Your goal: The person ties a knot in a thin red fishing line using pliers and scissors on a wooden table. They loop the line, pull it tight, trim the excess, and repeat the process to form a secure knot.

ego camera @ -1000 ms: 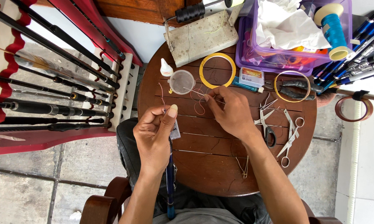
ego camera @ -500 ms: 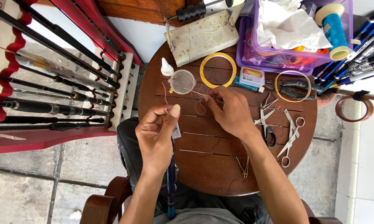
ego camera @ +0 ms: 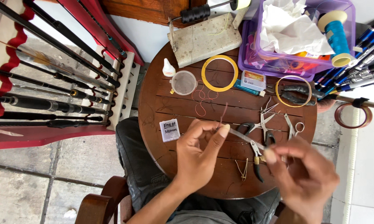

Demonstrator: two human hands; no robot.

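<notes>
My left hand (ego camera: 197,155) pinches one end of a thin grey rod piece (ego camera: 245,139) between thumb and forefinger, above the round wooden table (ego camera: 174,103). A short reddish thread (ego camera: 222,113) sticks up from those fingertips. My right hand (ego camera: 309,178), blurred, pinches the rod's other end at the lower right, over the table's near edge. Black-handled pliers (ego camera: 256,159) and small scissors (ego camera: 293,126) lie on the table under and behind the rod. A small clear labelled box (ego camera: 169,130) sits just left of my left hand.
At the table's back lie a yellow tape ring (ego camera: 219,73), a round clear tub (ego camera: 183,82), a white glue bottle (ego camera: 167,67) and a grey block (ego camera: 204,38). A purple bin (ego camera: 278,62) holds tissue and a blue thread spool (ego camera: 336,35). Fishing rods (ego camera: 50,103) rest in a red rack at left.
Both hands have dropped toward the table's near edge. My right hand has pulled away to the right, so the thin rod now spans the gap between the hands.
</notes>
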